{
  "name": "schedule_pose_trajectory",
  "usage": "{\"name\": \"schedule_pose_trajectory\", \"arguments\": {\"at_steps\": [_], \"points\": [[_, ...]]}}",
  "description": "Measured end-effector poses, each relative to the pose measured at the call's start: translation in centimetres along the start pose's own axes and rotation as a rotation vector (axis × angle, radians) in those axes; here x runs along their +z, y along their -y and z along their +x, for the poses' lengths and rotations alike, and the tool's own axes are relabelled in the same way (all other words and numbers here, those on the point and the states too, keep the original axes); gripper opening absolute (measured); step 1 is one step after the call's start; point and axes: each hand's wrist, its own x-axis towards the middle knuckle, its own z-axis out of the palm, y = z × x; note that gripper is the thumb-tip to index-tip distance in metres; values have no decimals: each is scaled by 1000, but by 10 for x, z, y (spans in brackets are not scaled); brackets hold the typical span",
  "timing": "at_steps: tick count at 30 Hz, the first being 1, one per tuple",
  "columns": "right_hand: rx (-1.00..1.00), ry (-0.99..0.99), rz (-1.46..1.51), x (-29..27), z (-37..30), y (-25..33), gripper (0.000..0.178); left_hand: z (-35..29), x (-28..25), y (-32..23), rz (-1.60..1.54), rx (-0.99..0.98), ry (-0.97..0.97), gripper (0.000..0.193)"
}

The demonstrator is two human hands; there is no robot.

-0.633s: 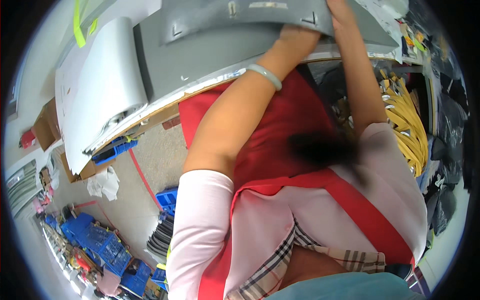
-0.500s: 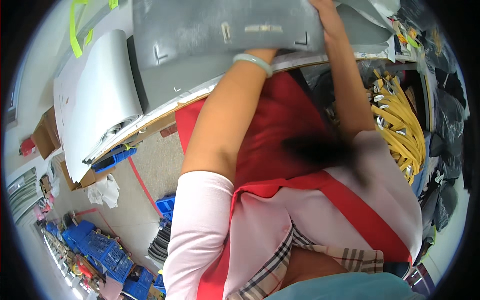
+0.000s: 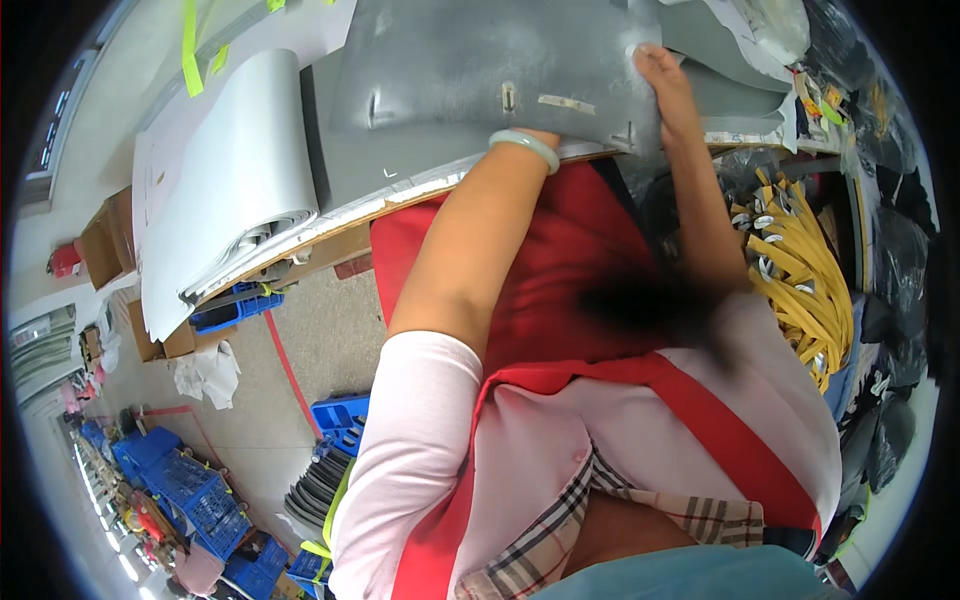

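Note:
A translucent grey plastic sheet (image 3: 450, 70) with small slots and corner cut-outs spans the upper middle, over a darker grey sheet (image 3: 350, 165) on the table. My right hand (image 3: 665, 85) is closed on its right edge, the thumb near the rim. My left hand (image 3: 546, 138) reaches under the near edge of the plastic sheet; only the part just past a pale bangle (image 3: 525, 148) shows, and its fingers are hidden.
A white roll of sheet material (image 3: 240, 150) lies at the table's left. Yellow straps (image 3: 795, 270) hang in a bundle below on the right, beside black plastic bags (image 3: 890, 320). Blue crates (image 3: 190, 480) and a cardboard box (image 3: 165, 335) stand on the floor at left.
The view has shifted, so the table and sheet appear lower and further right. My right hand now shows more fully at the plastic sheet's right edge; my left stays under it.

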Motion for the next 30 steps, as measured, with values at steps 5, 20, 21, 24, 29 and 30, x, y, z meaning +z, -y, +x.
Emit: {"name": "schedule_pose_trajectory", "arguments": {"at_steps": [5, 20, 21, 24, 29, 30], "points": [[1, -47, 31, -2, -1, -18, 30, 12, -37, 37, -201, -135, -119, 26], [41, -54, -184, -31, 2, -6, 38, -216, -470, 401, -264, -1016, -1039, 42], [65, -9, -133, -22, 11, -22, 36, -279, -519, 429, 67, -1116, -918, 46], [61, -56, -270, -29, 4, -3, 27, -293, -444, 468, 810, -1103, -110, 52], [116, 8, -322, -13, -1, 2, 24, -349, -424, 449, -100, -1166, -908, 30], [124, -11, -338, -17, -2, 4, 24, -333, -409, 439, -322, -1157, -938, 24]]}}
